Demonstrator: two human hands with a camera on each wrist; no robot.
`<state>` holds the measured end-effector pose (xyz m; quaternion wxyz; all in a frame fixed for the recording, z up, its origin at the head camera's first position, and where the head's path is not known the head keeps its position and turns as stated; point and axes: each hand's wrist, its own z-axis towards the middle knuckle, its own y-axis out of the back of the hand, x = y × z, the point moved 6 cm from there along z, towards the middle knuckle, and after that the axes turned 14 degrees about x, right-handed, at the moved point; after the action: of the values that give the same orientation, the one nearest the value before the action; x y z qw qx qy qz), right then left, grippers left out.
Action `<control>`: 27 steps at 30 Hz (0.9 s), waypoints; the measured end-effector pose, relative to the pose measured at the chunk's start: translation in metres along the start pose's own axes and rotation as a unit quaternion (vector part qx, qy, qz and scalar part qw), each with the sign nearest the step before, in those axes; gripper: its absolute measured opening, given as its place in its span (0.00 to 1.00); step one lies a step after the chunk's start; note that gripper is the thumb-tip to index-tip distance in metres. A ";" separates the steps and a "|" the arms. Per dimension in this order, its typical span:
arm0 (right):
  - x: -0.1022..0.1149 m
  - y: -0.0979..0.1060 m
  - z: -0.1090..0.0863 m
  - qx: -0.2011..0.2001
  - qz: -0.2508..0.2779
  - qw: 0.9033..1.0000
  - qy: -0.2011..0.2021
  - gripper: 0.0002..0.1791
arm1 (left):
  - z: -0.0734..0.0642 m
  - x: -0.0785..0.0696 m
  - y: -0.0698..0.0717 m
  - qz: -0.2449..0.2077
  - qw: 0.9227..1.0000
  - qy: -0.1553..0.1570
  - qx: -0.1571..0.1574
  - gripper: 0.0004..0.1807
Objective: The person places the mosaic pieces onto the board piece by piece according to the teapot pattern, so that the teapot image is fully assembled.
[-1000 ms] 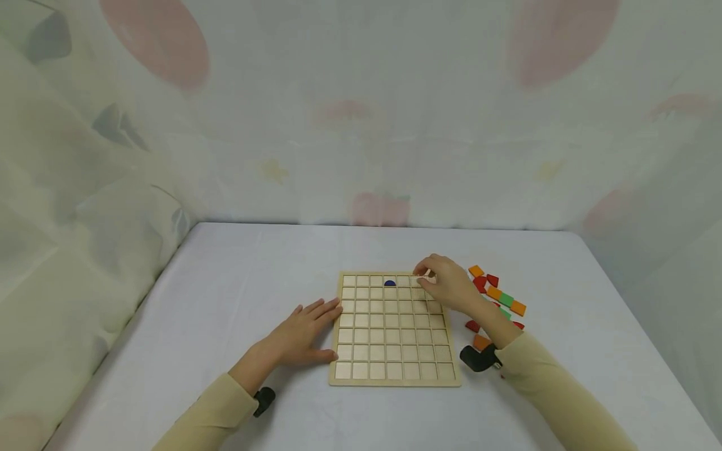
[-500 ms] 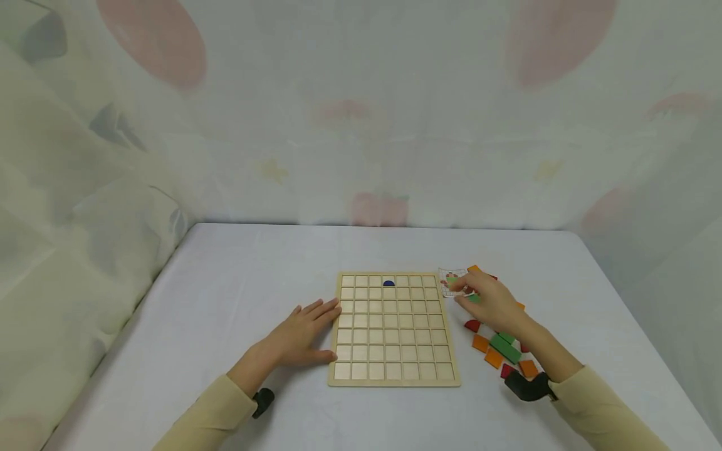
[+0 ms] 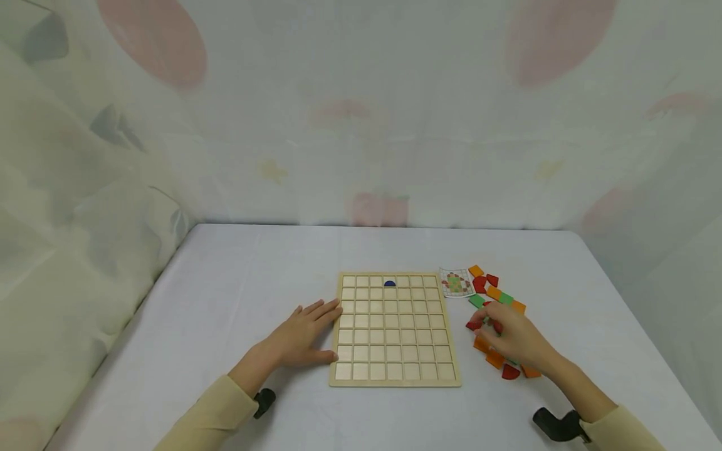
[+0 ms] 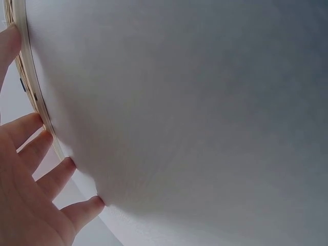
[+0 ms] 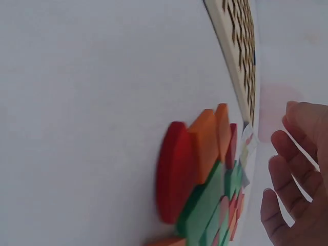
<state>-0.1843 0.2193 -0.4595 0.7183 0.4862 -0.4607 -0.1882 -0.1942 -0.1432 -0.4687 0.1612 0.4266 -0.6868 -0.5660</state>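
"One blue half-circle (image 3: 390, 284) sits in the wooden board (image 3: 395, 383). Where are they?"

"The board lies about midway between the left and right edges of the worktop (image 3: 282, 263). The half-circle is in the middle square of the row closest to the worktop's far edge."

"What about the hands?"

"The left hand (image 3: 301, 335) lies flat with its fingers wide, and some tips touch the board's left side. I think it holds the board steady. The right hand (image 3: 516, 338) is over the red, orange and green pieces (image 3: 476, 270), toward the worktop's right edge. Its fingers are a bit bent, with a gap to the thumb, and I can't see anything in it."

"So which part is this?"

"Picking the next piece, I'd say. The right hand needs to go down and pinch just one, without bumping the ones close by."

"And the paper card (image 3: 455, 283)?"

"Just beside the board, on the side toward the worktop's far right corner. Its colored picture is too tiny to tell much."
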 end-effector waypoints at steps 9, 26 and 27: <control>-0.012 -0.011 -0.013 0.021 -0.034 0.998 -0.046 0.11 | 0.000 0.002 -0.002 0.002 1.000 -0.001 -0.008 0.45; -0.011 -0.017 -0.011 0.053 -0.071 0.994 -0.068 0.17 | 0.000 0.000 -0.001 -0.003 1.000 0.003 0.001 0.45; -0.010 -0.018 -0.011 0.051 -0.072 0.994 -0.066 0.17 | -0.001 0.000 0.000 -0.003 1.000 0.004 0.001 0.45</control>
<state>-0.1774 0.2242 -0.4808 0.6455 0.5405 -0.4797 -0.2472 -0.1937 -0.1437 -0.4690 0.1617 0.4314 -0.6854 -0.5639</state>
